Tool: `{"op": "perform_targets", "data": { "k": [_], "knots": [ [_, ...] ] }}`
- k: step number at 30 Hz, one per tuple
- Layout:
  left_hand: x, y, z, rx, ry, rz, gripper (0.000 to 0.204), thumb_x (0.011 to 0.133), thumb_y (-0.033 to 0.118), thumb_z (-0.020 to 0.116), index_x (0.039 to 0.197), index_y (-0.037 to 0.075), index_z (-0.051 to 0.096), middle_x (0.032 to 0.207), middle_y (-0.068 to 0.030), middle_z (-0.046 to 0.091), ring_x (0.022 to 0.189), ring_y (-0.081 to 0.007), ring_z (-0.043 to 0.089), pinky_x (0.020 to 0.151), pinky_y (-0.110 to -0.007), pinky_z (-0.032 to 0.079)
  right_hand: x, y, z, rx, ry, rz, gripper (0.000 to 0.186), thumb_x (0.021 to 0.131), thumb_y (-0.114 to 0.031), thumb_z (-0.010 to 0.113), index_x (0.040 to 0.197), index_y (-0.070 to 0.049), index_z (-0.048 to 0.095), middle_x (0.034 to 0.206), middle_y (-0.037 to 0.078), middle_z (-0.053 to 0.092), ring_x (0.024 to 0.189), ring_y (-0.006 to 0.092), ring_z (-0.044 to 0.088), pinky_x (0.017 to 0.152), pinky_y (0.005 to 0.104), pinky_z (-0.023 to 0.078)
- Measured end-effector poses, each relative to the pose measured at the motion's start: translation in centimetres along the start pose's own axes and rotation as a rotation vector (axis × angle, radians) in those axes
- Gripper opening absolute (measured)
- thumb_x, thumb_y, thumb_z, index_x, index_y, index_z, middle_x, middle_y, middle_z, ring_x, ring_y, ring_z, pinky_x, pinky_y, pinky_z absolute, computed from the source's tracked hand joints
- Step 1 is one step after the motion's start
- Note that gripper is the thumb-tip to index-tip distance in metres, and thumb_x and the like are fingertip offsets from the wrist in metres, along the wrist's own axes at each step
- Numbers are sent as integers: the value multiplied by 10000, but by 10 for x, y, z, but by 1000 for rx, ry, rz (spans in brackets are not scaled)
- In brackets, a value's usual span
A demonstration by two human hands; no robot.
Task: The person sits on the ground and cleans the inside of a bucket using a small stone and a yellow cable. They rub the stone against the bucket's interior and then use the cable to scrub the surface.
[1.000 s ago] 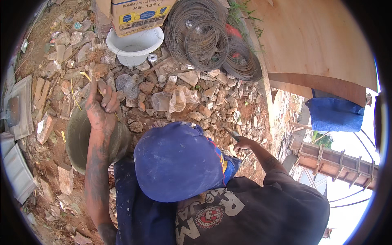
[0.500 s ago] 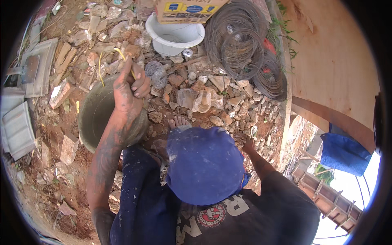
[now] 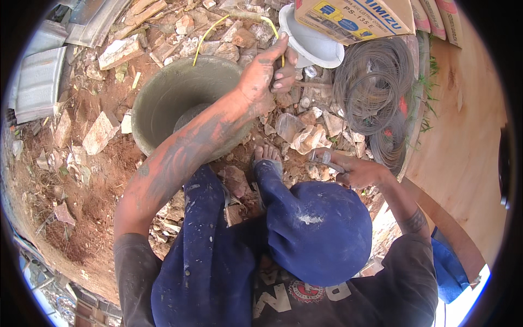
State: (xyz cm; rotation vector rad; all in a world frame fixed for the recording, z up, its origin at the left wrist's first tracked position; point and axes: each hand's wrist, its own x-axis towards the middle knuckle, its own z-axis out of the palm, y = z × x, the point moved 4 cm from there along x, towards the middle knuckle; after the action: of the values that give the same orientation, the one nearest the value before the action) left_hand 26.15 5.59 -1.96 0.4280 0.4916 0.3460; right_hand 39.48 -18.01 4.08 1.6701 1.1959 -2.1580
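Observation:
A cement-coated bucket [image 3: 150, 117] leans with its mouth partly toward me, a patch of grey in its bottom. My left hand [image 3: 267, 73] is closed round the yellow handle [image 3: 210, 31], which arches over the bucket's far side; my forearm crosses in front of the rim. Over the rubble to the right of my foot, my right hand [image 3: 357, 170] has its fingers curled. A greyish bit shows at its fingertips, too small and unclear to name. Crumpled clear plastic [image 3: 309, 139] lies just beyond that hand.
Coils of wire [image 3: 376, 82] lie at the right beside a wooden board [image 3: 457, 103]. A white basin [image 3: 321, 49] stands at the back, a cardboard box [image 3: 359, 19] over it. Broken bricks [image 3: 102, 133] and stones litter the soil; corrugated sheets [image 3: 38, 82] lie at the left.
My right hand has come up from the rubble and now shows with curled fingers. My left hand still grips the handle. The whole view has swung, so things sit further right.

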Motion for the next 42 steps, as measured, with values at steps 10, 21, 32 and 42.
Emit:
{"op": "perform_targets", "data": {
  "k": [10, 21, 32, 42],
  "knots": [
    [4, -32, -4, 111, -82, -60, 596, 1066, 565, 392, 928, 31, 618, 580, 41, 341, 481, -85, 349, 472, -268, 246, 33, -69, -74, 62, -346, 469, 495, 874, -91, 507, 1353, 35, 499, 1303, 178, 606, 1218, 277, 590, 898, 423, 644],
    [2, -41, 5, 117, -71, -109, 550, 1056, 569, 421, 927, 71, 616, 602, 66, 310, 498, -71, 290, 500, -243, 229, 57, -100, -96, -37, -488, 652, 264, 791, -145, 555, 896, 81, 642, 1131, 254, 647, 1089, 317, 662, 858, 521, 626],
    [-1, -31, 5, 105, -73, -89, 573, 1040, 599, 441, 919, 70, 624, 575, 65, 292, 474, -73, 264, 481, -251, 209, 57, -104, -88, -5, -466, 724, 584, 766, -197, 538, 1281, 72, 596, 1058, 256, 656, 1008, 365, 700, 888, 515, 601],
    [-1, -31, 3, 55, -75, -110, 569, 1042, 594, 442, 934, 65, 622, 575, 72, 300, 478, -68, 258, 474, -254, 200, 50, -102, -74, -104, -474, 683, 575, 807, -209, 520, 1299, 83, 576, 1143, 266, 667, 1069, 347, 692, 854, 512, 619]
  ]
}}
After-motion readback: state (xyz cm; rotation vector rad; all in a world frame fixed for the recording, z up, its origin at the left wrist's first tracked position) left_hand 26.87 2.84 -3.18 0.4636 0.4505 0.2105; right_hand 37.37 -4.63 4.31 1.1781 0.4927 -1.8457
